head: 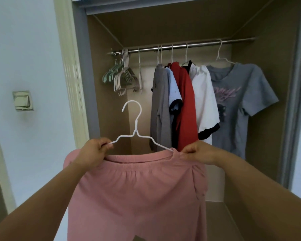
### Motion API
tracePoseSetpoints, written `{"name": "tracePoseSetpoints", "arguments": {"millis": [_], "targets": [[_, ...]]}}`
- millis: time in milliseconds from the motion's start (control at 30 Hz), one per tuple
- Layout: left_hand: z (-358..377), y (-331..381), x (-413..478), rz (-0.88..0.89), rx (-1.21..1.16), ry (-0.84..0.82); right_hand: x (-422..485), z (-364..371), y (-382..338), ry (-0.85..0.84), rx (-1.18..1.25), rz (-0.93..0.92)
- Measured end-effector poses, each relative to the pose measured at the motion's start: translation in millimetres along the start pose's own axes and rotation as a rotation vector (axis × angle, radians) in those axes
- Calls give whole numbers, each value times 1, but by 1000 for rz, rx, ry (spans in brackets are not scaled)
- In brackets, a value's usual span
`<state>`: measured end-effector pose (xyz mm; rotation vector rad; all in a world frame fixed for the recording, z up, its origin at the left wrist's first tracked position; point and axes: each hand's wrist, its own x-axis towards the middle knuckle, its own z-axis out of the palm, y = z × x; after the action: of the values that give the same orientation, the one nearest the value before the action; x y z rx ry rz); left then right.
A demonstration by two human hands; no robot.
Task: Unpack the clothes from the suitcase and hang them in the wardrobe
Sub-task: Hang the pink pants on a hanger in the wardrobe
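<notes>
Head view: pink garment (137, 188) half-threaded on hanger (135, 126), facing the open wardrobe.
Left hand (92, 153) curled round hanger's left arm and waistband; right hand (198, 152) pinches waistband at right end. Hanger level, hook up, nearer left hand; rail (181, 46) above, beyond.
</notes>
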<state>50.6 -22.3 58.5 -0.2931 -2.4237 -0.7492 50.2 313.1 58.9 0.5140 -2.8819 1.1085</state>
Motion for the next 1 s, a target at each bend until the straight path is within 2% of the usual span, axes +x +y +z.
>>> {"name": "tracePoseSetpoints", "arguments": {"millis": [133, 200, 267, 333, 400, 500, 567, 633, 700, 767, 867, 1000], "targets": [[-1, 4, 11, -11, 51, 24, -4, -3, -11, -1, -30, -36], [2, 4, 18, -24, 216, 87, -10, -4, -22, -58, 84, -24], [9, 11, 26, -115, 406, 115, -12, -4, -32, -89, 226, -13], [18, 29, 33, -277, 415, 82, -10, -3, -42, -49, 322, -7], [31, 51, 42, -420, 215, 73, -8, 1, -52, 8, 329, 9], [55, 86, 54, -640, -399, 93, -9, 8, -62, 39, 328, 55], [66, 109, 56, -724, -780, 33, -11, 8, -64, 32, 370, 86], [73, 128, 58, -735, -960, 9, -16, 8, -65, -2, 491, 126], [75, 143, 60, -711, -1024, -12, -20, 8, -65, -66, 648, 135], [77, 149, 64, -684, -961, -15, -24, 11, -67, -113, 797, 107], [72, 155, 74, -623, -853, -55, -22, 14, -78, -38, 924, 88], [57, 166, 95, -521, -788, 7, -9, 15, -90, 105, 996, 84]]}}
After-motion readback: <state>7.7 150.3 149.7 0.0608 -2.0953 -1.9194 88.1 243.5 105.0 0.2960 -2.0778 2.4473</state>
